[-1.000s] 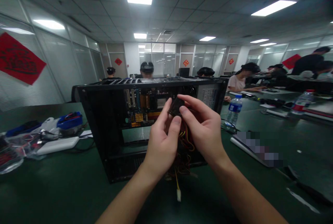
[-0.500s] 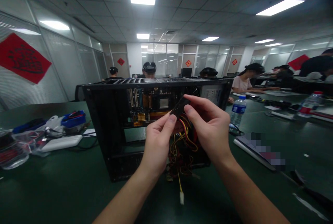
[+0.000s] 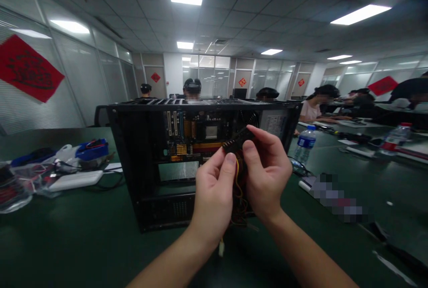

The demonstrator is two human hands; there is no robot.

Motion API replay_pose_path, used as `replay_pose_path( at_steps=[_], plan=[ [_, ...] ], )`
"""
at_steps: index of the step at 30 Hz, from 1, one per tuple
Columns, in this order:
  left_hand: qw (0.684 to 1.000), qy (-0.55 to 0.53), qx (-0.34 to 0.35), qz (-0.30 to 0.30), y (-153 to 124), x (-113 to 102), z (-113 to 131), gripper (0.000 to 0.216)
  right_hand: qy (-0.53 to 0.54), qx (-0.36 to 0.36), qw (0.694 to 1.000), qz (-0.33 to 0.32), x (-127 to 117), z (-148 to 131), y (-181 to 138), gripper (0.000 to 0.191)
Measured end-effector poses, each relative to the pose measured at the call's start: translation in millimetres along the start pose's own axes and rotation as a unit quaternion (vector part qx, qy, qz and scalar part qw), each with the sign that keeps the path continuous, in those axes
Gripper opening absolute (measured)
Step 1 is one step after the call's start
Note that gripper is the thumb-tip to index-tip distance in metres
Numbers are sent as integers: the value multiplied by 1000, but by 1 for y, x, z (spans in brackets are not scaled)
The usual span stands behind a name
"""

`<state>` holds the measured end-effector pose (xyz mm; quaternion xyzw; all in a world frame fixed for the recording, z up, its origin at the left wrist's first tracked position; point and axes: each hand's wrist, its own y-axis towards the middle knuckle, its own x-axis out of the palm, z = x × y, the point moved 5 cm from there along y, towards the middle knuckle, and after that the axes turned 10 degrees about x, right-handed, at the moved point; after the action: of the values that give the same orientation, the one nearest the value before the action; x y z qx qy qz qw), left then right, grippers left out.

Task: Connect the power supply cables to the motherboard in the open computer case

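Both my hands are raised in front of an open black computer case (image 3: 125,167). Between them is a small dark slab with a row of notches along one edge (image 3: 238,141); its exact kind is unclear. My left hand (image 3: 217,181) pinches its lower left end with thumb and fingers closed. At the upper right end, my right hand (image 3: 267,167) grips it between thumb and fingertips. Thin yellow, red and black cables (image 3: 238,190) hang behind and between the hands. A white plug (image 3: 221,248) dangles at the bottom. Inside the case is the motherboard (image 3: 195,129), partly hidden.
On the left of the green table (image 3: 83,243) lie a white flat box (image 3: 76,181), plastic bags and a blue container (image 3: 92,149). To the right stand a water bottle (image 3: 306,143) and a red-capped bottle (image 3: 396,138). Several people sit farther back.
The slab has moved slightly right, and its notched edge shows more. Both hands have shifted, my left hand to the right. The dangling plug has swung left.
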<state>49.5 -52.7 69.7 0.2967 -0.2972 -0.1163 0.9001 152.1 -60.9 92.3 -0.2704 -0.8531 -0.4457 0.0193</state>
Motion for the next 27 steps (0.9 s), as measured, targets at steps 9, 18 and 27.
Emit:
replay_pose_path(
  at_steps=[9, 18, 27],
  plan=[
    [992, -113, -31, 52, -2, 0, -16, 20, 18, 1, 1000, -19, 2, 1, -1, 20],
    [989, -97, -11, 115, -1, -7, -12, 19, 73, 81, 993, -41, 12, 13, -2, 24],
    [993, 107, -16, 55, 14, -24, 11, 31, 146, 242, 919, -277, 22, 42, 12, 23]
  ],
)
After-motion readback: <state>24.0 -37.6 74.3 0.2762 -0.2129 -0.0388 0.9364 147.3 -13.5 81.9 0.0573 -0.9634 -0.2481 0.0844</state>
